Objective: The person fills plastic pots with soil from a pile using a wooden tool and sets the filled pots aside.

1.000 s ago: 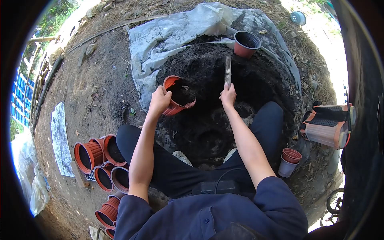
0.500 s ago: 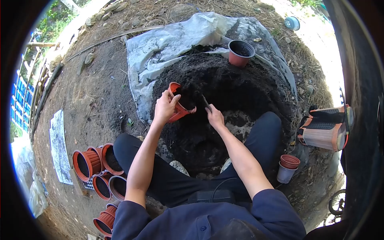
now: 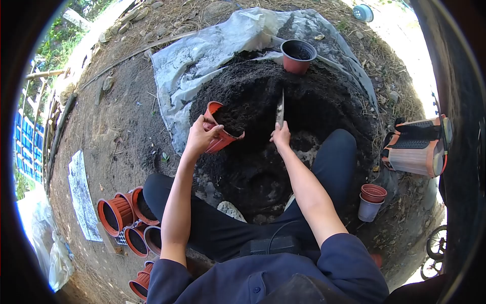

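Note:
My left hand (image 3: 203,134) grips the rim and side of an orange-red plastic flower pot (image 3: 218,143). The pot is tilted with its mouth toward the soil heap, and dark soil shows inside it. In my right hand (image 3: 281,136) is a narrow, long-bladed trowel (image 3: 280,109), its tip pointing away from me at the soil. Dark loose soil (image 3: 253,91) is heaped in front of me, partly on a whitish plastic sheet (image 3: 177,76). Another reddish pot with a dark rim (image 3: 297,63), soil inside, stands at the heap's far side.
Several soil-filled pots (image 3: 115,215) are grouped by my left knee. At right, a reddish pot is stacked in a grey one (image 3: 369,209), near an orange-and-black box-like device (image 3: 415,147). A light blue pot (image 3: 363,13) lies farther back.
The trowel has swung from beside the pot to the right, its blade now pointing away from me. My left hand still holds the pot, slightly farther left in view.

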{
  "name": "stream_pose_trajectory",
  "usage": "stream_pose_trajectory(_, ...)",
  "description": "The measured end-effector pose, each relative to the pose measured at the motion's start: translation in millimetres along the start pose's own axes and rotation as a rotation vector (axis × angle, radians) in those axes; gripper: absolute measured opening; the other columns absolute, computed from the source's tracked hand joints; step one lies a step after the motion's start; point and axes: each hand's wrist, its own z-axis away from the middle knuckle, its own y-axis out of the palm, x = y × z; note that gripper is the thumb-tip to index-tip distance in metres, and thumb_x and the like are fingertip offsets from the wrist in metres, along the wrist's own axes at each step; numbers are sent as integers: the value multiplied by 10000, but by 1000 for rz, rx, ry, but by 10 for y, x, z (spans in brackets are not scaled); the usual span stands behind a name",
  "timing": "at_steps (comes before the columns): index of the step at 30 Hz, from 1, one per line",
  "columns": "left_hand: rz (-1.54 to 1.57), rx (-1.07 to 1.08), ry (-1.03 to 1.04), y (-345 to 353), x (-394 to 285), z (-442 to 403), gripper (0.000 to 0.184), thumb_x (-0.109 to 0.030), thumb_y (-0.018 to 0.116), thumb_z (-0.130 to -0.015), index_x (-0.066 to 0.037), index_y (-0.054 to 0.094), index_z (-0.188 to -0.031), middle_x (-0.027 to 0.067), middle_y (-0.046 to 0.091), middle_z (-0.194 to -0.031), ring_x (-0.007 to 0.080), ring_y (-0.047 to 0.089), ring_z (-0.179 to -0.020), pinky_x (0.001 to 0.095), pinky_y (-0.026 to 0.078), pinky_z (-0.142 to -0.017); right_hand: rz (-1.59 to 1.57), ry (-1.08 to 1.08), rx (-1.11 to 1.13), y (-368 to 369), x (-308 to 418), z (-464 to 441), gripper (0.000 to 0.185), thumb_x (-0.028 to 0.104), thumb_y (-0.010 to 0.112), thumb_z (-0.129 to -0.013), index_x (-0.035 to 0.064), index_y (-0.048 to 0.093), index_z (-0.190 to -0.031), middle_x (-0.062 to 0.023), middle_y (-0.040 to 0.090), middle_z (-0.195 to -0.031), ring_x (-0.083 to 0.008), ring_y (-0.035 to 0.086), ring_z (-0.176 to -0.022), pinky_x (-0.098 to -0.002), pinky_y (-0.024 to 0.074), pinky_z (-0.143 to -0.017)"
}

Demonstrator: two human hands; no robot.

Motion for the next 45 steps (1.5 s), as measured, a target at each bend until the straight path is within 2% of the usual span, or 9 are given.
stream_pose_trajectory(9,-90,-80,-14,85,-72,-73,362,-233,806,-811,-12,564,-966,147,671,-856,238,661,-796,368,523,-737,17,-116,300,34,-90,203,182,213,479,-1022,32,474,-1032,-78,593,-630,-172,586,-464,-323,479,-465)
stream_pose_trajectory(12,-188,-112,50,76,-229,-42,324,-203,794,-826,-11,570,-962,109,652,-835,187,647,-748,328,525,-691,327,-230,301,-64,2,259,270,280,461,-1007,97,496,-1203,-187,670,-733,-382,676,-742,-486,501,-711)
stream_pose_trajectory(19,-78,-86,12,64,30,-249,294,-171,790,-836,0,564,-918,47,629,-756,112,621,-672,270,512,-626,491,-592,351,4,313,632,132,225,504,-994,131,505,-1087,-197,660,-789,-426,644,-797,-532,488,-658)
stream_pose_trajectory(22,-88,-106,-115,74,-60,-244,407,-301,796,-791,18,591,-940,163,681,-861,240,669,-832,370,521,-738,441,-685,278,2,334,614,122,227,500,-997,131,515,-1070,-187,664,-789,-418,648,-787,-528,491,-649)
stream_pose_trajectory(29,-547,-243,-301,88,-397,-46,410,-448,659,-826,-40,615,-814,208,699,-875,376,677,-906,457,505,-801,232,-294,70,8,264,396,193,303,445,-1030,120,506,-1037,-119,671,-730,-372,668,-714,-489,499,-643)
stream_pose_trajectory(31,-606,-236,-321,-47,-249,-80,302,-349,633,-803,-48,612,-799,212,697,-856,391,674,-898,459,503,-807,-63,-183,31,-1,184,285,250,329,408,-1049,88,476,-1056,-56,646,-698,-209,657,-568,-386,507,-573)
stream_pose_trajectory(37,6,-179,-114,-570,124,-58,180,-93,639,-862,-16,533,-738,8,558,-652,89,564,-617,255,480,-584,-600,52,-156,-186,116,-83,213,254,396,-1057,51,390,-1121,-121,647,-844,-186,654,-613,-291,505,-525)
stream_pose_trajectory(41,594,-58,-110,-444,-113,157,90,-95,610,-941,-31,579,-997,34,653,-896,97,640,-827,256,524,-790,-628,130,-187,-257,262,-143,193,228,386,-1058,48,380,-1128,-130,657,-888,-187,664,-671,-291,514,-564)
stream_pose_trajectory(45,466,-51,-260,-140,94,34,137,-122,593,-968,-11,571,-1046,76,673,-920,158,669,-803,323,565,-747,-583,62,-161,-295,374,-51,178,215,381,-1058,51,371,-1127,-131,661,-900,-184,667,-674,-298,528,-593)
